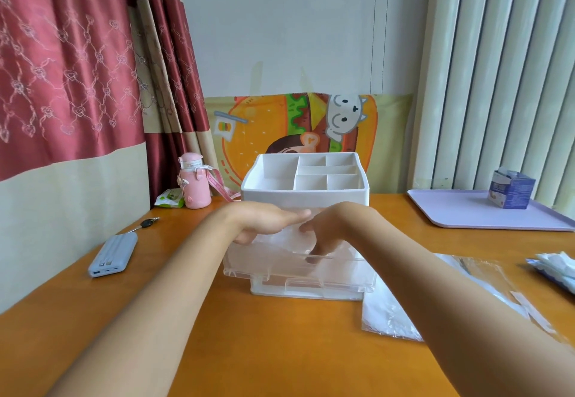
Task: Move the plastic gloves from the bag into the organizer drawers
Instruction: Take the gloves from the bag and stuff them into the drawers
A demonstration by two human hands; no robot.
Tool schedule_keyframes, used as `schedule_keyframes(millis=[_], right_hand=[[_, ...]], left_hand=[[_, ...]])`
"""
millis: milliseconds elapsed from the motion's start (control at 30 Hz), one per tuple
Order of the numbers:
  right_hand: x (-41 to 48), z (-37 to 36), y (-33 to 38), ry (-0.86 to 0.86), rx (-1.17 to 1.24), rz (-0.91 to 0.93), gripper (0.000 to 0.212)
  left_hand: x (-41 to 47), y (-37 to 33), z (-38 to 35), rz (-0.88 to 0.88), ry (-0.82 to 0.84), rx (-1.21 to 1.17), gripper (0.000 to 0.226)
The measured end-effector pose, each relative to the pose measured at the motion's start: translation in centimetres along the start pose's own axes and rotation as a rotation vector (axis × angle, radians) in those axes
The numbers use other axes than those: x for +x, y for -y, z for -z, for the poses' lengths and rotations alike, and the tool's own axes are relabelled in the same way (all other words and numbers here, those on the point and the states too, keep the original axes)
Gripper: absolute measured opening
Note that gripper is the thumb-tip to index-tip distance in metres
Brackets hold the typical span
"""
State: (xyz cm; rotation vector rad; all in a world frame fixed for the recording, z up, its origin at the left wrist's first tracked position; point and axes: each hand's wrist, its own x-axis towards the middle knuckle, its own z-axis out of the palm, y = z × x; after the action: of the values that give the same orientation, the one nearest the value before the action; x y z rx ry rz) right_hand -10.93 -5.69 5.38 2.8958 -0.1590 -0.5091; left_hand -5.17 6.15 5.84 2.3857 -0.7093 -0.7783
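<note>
The organizer [305, 200] stands on the glossy orange table [280, 350]. Its opaque white top is divided into several rectangular compartments. Below it, the clear, hard plastic upper drawer [249, 262] is pulled out, above the lower drawer [311, 290].

The plastic gloves [289, 242], a thin, crinkled, translucent film, lie inside the upper drawer. The left hand [267, 222] and right hand [323, 231] both reach into this drawer and rest on the gloves. Whether the fingers pinch the film or only press it cannot be determined.

The bag [382, 312], flat and transparent, lies just right of the organizer, partly under the right forearm. A lilac tray [460, 213] with rounded corners holds a blue carton [511, 189].
</note>
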Motion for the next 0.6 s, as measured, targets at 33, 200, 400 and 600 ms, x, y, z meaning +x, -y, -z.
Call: schedule_keyframes(millis=[33, 200, 400, 600], right_hand=[[0.2, 0.0, -0.1, 0.005, -0.006, 0.000, 0.070], [-0.2, 0.1, -0.5, -0.011, 0.025, -0.001, 0.076], [-3.7, 0.5, -2.1, -0.255, 0.294, 0.071, 0.064], [-7.2, -0.8, -3.7, -0.403, 0.486, 0.142, 0.039]], left_hand=[[0.3, 0.1, 0.2, 0.019, -0.020, -0.021, 0.079], [0.9, 1.1, 0.9, 0.038, -0.099, -0.021, 0.057], [0.0, 2.0, 1.9, -0.012, -0.167, 0.070, 0.029], [-4.0, 1.1, 0.8, -0.254, -0.454, 0.179, 0.014]])
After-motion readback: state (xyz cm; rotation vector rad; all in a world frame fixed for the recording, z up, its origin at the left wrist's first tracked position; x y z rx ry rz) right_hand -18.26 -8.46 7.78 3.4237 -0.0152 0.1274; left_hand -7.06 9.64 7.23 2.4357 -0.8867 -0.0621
